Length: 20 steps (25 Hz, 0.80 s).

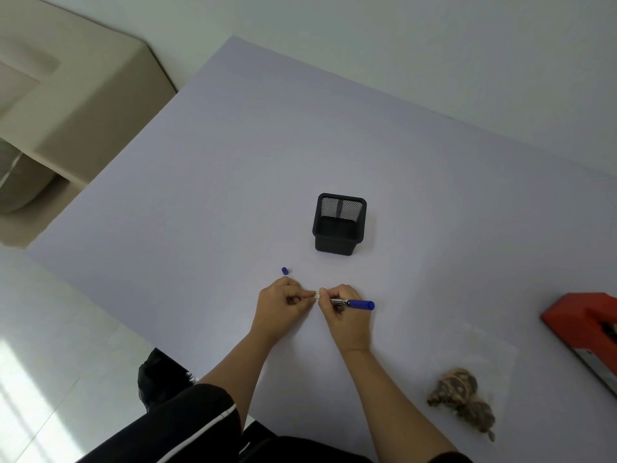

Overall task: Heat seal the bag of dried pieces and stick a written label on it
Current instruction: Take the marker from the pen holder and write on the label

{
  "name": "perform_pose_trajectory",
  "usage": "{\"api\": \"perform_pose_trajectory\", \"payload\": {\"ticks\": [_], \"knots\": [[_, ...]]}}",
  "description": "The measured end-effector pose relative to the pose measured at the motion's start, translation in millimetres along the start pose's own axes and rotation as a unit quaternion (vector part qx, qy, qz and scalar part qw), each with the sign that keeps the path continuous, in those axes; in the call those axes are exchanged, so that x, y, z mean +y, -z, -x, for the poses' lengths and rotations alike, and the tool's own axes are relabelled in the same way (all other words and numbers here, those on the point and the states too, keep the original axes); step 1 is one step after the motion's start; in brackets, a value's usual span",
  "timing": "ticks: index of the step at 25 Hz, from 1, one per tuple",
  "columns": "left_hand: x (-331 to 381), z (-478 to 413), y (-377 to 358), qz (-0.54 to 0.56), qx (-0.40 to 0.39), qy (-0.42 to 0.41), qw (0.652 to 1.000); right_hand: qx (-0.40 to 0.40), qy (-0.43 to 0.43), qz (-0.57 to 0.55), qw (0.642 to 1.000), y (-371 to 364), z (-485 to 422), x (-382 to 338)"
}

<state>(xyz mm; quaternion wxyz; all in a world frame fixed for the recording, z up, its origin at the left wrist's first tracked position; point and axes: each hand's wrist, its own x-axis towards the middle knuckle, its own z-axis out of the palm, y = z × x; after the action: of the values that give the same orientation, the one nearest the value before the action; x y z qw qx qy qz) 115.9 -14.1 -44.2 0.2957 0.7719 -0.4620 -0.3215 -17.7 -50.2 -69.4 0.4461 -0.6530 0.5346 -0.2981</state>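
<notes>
**A:** Item one, the hands. What do we log?

**B:** We log the left hand (283, 304) with fingers curled, pinching the small white label (317, 293) at its left end. The right hand (344, 310) pinches the other end and also grips the blue marker pen (355, 303), whose blue end sticks out to the right.

**A:** Is the marker capped?

**B:** The writing end is hidden inside the hand, so we cannot tell. We do list a small blue cap (284, 271) lying on the pale lilac bench (233, 162), just beyond the left hand.

**A:** Item two, the bag.

**B:** We record the clear plastic bag (480, 359) flat on the bench at near right, well apart from both hands. The brown dried pieces (460, 399) are bunched in its near part. We cannot tell whether its mouth is sealed.

**A:** Remaining stock?

**B:** One black square mesh pen holder (339, 228), upright, beyond the hands. One red heat sealer (587, 325) at the right edge, partly cut off by the frame.
</notes>
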Motion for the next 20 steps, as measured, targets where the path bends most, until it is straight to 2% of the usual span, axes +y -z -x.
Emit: {"api": "perform_pose_trajectory", "payload": {"ticks": [20], "knots": [[0.2,-0.7,-1.1,0.004,0.002,0.011,1.0,0.001,0.021,-0.003,1.0,1.1,1.7,-1.0]]}}
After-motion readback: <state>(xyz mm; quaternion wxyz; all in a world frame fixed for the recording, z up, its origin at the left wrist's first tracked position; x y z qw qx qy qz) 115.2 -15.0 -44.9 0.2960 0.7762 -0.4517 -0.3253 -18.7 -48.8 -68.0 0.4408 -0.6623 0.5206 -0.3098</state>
